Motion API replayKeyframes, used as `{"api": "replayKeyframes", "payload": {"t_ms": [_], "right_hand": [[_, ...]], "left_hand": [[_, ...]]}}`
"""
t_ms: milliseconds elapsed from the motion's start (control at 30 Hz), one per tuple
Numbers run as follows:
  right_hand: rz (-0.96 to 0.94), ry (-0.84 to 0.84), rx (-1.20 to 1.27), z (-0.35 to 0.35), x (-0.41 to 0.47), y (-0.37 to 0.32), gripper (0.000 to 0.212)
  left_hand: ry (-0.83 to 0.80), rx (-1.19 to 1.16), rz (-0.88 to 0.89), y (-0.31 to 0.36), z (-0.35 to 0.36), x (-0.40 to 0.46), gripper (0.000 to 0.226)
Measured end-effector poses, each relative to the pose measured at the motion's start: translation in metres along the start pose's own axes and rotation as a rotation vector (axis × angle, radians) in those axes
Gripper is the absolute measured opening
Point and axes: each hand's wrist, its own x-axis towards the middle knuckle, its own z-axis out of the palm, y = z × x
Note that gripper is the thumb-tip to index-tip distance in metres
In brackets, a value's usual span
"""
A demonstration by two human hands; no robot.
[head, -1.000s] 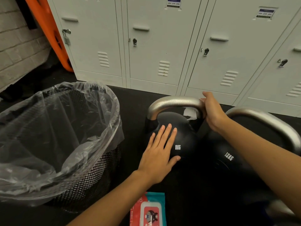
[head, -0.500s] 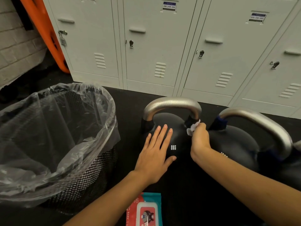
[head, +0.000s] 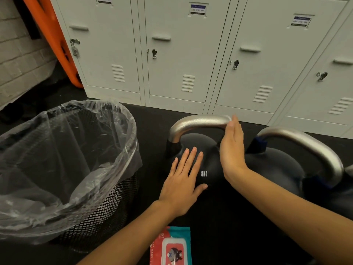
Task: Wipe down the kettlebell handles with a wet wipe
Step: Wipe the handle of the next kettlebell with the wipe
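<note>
Head view: the 8 kg kettlebell (head: pixel 207 169) stands on the floor beside the bin (head: pixel 65 169), its handle (head: pixel 198 124) arching left to right. The left hand (head: pixel 184 180) lies flat on it. The right hand (head: pixel 232 148) has risen from the handle's base to its right bend — fingers hidden, wipe no longer visible, grasp unclear.
</note>
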Motion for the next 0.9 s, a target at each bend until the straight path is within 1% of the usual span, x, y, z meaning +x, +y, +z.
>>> {"api": "replayKeyframes", "payload": {"t_ms": [100,133,200,267,333,367,433,500,600,700,767,800,900], "right_hand": [[0.054,0.032,0.039,-0.004,-0.007,0.009,0.048],[0.025,0.037,0.04,-0.004,-0.009,0.009,0.048],[-0.11,0.026,-0.005,-0.004,-0.013,0.002,0.047],[-0.234,-0.022,-0.073,0.001,-0.012,-0.007,0.045],[-0.281,-0.056,-0.13,0.004,-0.007,-0.012,0.043],[-0.287,-0.046,-0.138,0.004,-0.004,-0.012,0.042],[-0.262,0.003,-0.111,0.0,0.002,-0.009,0.04],[-0.15,0.059,-0.05,-0.009,0.007,0.0,0.039],[0.04,0.077,0.057,-0.017,0.008,0.024,0.039],[0.127,0.105,0.152,-0.015,0.002,0.036,0.035],[0.122,0.14,0.203,-0.013,0.002,0.032,0.038],[0.083,0.148,0.214,-0.012,0.003,0.026,0.039],[-0.107,0.084,0.12,-0.012,0.006,0.009,0.035]], "left_hand": [[0.007,0.002,0.006,0.0,-0.002,0.0,0.082],[0.008,0.0,0.007,0.001,-0.002,0.0,0.082],[0.008,0.004,0.005,0.0,-0.001,0.0,0.082],[0.008,0.013,0.001,0.0,0.0,-0.001,0.083],[0.004,0.018,0.002,0.0,0.0,0.0,0.083],[0.001,0.017,0.004,0.0,0.0,0.0,0.083],[0.006,0.007,0.006,0.001,-0.001,0.0,0.083],[0.003,0.004,0.007,0.001,-0.003,-0.001,0.083],[0.007,0.026,-0.001,0.001,-0.002,-0.001,0.083],[-0.003,0.027,-0.011,0.002,-0.002,-0.001,0.083],[-0.009,0.02,-0.012,0.002,-0.001,-0.001,0.083],[-0.006,0.019,-0.011,0.002,-0.001,0.0,0.082],[-0.001,0.012,-0.007,0.001,-0.001,0.0,0.082]]}}
